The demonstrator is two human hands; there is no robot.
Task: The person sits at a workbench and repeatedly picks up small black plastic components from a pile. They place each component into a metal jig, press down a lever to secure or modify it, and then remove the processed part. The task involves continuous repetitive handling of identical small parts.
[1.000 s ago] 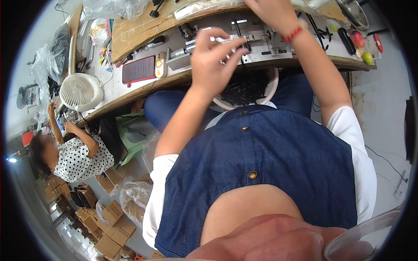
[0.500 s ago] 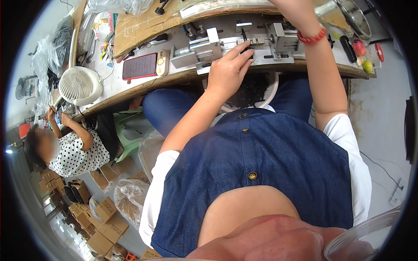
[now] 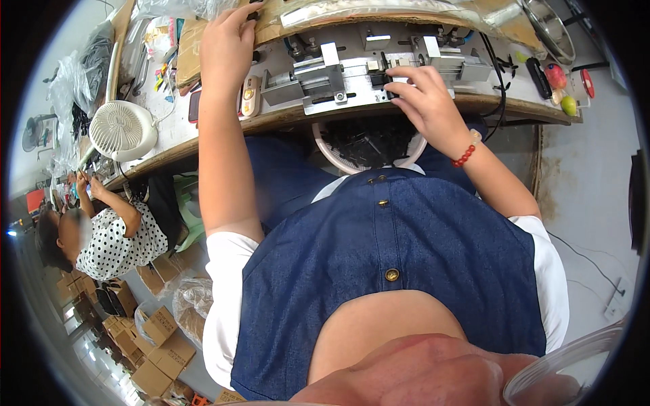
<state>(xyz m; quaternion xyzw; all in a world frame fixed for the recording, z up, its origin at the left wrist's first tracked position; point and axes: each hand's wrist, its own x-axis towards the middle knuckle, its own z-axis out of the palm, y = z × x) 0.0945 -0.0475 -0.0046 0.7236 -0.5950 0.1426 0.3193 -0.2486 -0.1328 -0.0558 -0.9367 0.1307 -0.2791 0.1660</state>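
Note:
A grey metal jig (image 3: 338, 81) with sliding blocks sits on the wooden workbench (image 3: 514, 108) in front of me. My right hand (image 3: 423, 101), a red bead bracelet on its wrist, rests at the jig's middle, fingertips pinched on a small black part (image 3: 380, 78). My left hand (image 3: 227, 40) reaches up and to the left, fingers apart, lying on a brown cardboard sheet (image 3: 189, 54) with the index fingertip near a dark item at the top edge. A white round basket of black parts (image 3: 365, 145) sits in my lap under the bench.
A white desk fan (image 3: 122, 128) stands at the bench's left end. A metal bowl (image 3: 542, 20) and small coloured items (image 3: 562, 88) lie at the right end. A person in a dotted top (image 3: 115, 237) sits lower left, near several cardboard boxes (image 3: 156, 331).
My left hand left the jig's middle and moved up and left onto the cardboard. My right hand came back from the far side down to the jig's middle.

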